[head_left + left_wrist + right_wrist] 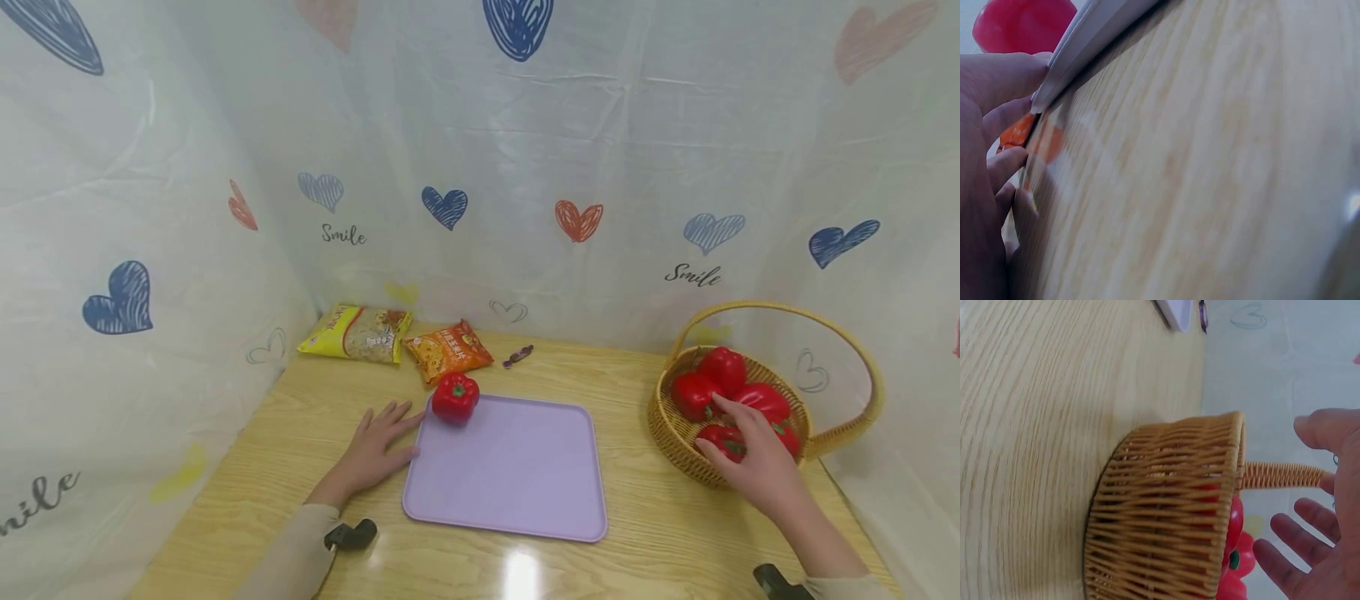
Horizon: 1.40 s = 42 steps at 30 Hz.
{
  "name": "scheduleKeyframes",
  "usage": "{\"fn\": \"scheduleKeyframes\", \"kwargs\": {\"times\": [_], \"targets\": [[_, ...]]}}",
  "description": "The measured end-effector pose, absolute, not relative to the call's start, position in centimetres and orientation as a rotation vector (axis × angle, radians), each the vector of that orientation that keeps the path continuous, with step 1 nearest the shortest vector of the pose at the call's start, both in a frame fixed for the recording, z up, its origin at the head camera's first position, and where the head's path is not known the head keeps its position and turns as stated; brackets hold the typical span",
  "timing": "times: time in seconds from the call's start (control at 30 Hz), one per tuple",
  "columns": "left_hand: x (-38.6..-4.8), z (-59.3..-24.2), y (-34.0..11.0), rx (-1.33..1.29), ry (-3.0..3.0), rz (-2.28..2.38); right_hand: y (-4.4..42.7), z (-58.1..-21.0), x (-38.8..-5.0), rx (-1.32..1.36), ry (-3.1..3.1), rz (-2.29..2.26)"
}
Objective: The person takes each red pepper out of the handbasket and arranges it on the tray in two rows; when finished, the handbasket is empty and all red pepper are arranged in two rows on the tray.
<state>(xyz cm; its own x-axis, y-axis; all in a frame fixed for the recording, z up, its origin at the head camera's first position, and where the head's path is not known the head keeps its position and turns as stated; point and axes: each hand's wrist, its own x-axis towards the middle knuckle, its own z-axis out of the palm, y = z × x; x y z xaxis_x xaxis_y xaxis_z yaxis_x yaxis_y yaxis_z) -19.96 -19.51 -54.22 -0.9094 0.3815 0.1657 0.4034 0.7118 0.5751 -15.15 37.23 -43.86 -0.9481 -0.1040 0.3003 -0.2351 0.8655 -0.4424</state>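
On the bench (645, 542), we count one tray (513, 471) bearing one pepper (455, 404), one basket (678, 439) showing five; our left grip (372, 452) and right grip (761, 467) spread, empty.

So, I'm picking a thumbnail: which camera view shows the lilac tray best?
The head view: almost all of the lilac tray shows there, a red pepper covering one corner. The left wrist view shows only an edge; the right wrist view, just a corner.
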Motion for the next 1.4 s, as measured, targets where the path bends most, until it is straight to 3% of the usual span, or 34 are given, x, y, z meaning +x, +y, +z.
{"fn": "scheduleKeyframes", "kwargs": {"times": [0.57, 1.4], "targets": [[-19.8, -54.1, -19.4, -0.653, -2.876, -0.998, 38.9, -44.7, -15.0, 0.088, -2.892, 0.608], [-19.9, -53.9, -19.4, -0.655, -2.879, -0.980, 38.6, -45.3, -17.4, 0.094, -3.030, 0.671]]}}
